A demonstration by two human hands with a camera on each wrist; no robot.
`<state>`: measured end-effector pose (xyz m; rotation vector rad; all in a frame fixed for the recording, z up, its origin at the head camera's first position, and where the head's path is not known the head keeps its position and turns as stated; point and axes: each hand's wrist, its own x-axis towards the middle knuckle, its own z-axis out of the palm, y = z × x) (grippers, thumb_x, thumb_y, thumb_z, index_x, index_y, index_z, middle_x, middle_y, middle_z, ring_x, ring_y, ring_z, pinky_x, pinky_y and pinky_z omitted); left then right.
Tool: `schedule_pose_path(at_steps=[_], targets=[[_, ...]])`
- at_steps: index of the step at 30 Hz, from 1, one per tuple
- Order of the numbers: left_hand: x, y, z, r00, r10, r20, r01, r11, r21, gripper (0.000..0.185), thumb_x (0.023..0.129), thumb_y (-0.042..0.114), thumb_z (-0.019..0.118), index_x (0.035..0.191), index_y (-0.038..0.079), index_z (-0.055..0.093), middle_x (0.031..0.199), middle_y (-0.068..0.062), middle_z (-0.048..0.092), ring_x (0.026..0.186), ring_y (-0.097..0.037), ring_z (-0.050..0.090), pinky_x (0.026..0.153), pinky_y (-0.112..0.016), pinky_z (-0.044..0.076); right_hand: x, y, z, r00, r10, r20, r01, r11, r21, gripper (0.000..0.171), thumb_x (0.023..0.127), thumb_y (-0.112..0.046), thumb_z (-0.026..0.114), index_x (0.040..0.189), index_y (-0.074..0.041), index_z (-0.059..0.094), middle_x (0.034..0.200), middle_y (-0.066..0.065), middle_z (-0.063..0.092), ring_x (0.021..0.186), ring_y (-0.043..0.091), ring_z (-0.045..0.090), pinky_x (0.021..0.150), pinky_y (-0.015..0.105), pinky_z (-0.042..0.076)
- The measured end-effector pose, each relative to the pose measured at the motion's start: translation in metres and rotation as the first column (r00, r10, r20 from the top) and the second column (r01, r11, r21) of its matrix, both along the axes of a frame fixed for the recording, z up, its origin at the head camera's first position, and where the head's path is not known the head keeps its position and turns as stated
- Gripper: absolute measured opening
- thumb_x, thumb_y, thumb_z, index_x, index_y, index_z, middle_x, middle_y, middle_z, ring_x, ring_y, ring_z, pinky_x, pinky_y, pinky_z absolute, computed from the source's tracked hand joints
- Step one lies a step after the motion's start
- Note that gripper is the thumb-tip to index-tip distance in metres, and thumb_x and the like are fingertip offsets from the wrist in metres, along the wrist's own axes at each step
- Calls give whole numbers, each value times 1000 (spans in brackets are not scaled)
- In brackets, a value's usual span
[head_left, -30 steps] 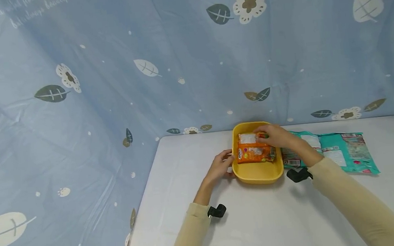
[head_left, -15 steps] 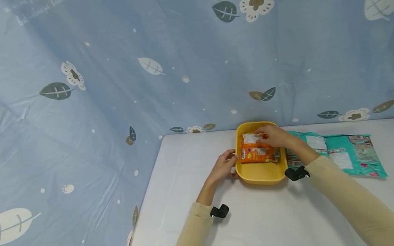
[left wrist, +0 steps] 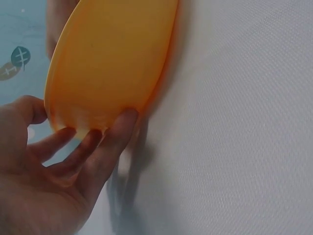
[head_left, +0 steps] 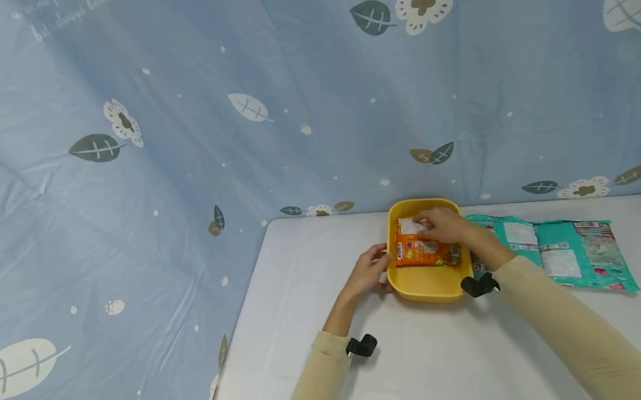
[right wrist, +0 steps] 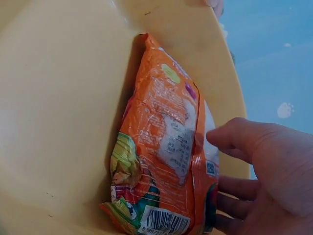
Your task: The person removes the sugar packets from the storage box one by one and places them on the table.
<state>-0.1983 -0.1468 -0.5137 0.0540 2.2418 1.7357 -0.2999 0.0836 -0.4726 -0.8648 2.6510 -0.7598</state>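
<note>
An orange snack packet lies inside a yellow tray on a white table. My right hand rests over the packet's far end. Its thumb is on the packet's top face and its fingers curl at the edge, pinching it. A white patch shows just beyond the orange print, partly hidden by this hand. My left hand sits at the tray's left side, with its straight fingers touching the outer wall.
Teal packets lie flat on the table to the right of the tray. The white table has its left edge near a blue leaf-print curtain, which also hangs behind it. Black wrist mounts sit on both sleeves.
My right hand has shifted slightly left over the orange packet, which has settled a little lower in the tray. The left hand stays against the tray's side.
</note>
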Motion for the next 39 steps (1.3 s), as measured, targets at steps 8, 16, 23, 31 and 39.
schedule_pose_path(at_steps=[8, 16, 23, 31, 39], targets=[[-1, 1, 2, 1000, -7, 9, 6, 999, 48, 46, 102, 28, 50, 146, 13, 44, 131, -14, 54, 106, -25, 66, 67, -44, 64, -2, -5, -3, 999, -36, 17, 35, 998, 42, 43, 94, -14, 62, 135, -2, 56, 132, 23, 61, 117, 38, 58, 107, 59, 44], [-1, 3, 4, 1000, -9, 10, 8, 998, 58, 47, 102, 29, 51, 146, 13, 44, 131, -13, 55, 104, -22, 66, 65, -43, 64, -2, -6, -2, 998, -56, 21, 55, 996, 75, 46, 95, -15, 61, 137, 1, 52, 134, 25, 58, 122, 41, 55, 108, 59, 43], [0, 3, 3, 1000, -9, 7, 9, 999, 53, 46, 102, 28, 50, 146, 14, 44, 130, -12, 55, 104, -22, 66, 65, -43, 64, -2, -7, -3, 998, -53, 32, 49, 994, 100, 51, 94, -17, 65, 139, 2, 50, 133, 25, 58, 118, 40, 57, 108, 59, 43], [0, 1, 0, 1000, -6, 12, 5, 999, 40, 47, 102, 30, 52, 145, 16, 45, 130, -11, 55, 104, -22, 66, 65, -43, 64, -5, -4, -4, 999, -33, -18, 34, 998, 58, 53, 87, -16, 73, 134, 2, 54, 127, 23, 62, 103, 33, 59, 98, 53, 52], [1, -2, -2, 1000, 0, 12, 0, 999, 34, 47, 102, 31, 52, 146, 16, 44, 131, -10, 55, 105, -22, 65, 65, -42, 64, -2, 0, 8, 1000, 7, -2, -7, 1000, 29, 55, 83, -7, 74, 134, -1, 56, 126, 21, 63, 97, 29, 58, 90, 48, 54]])
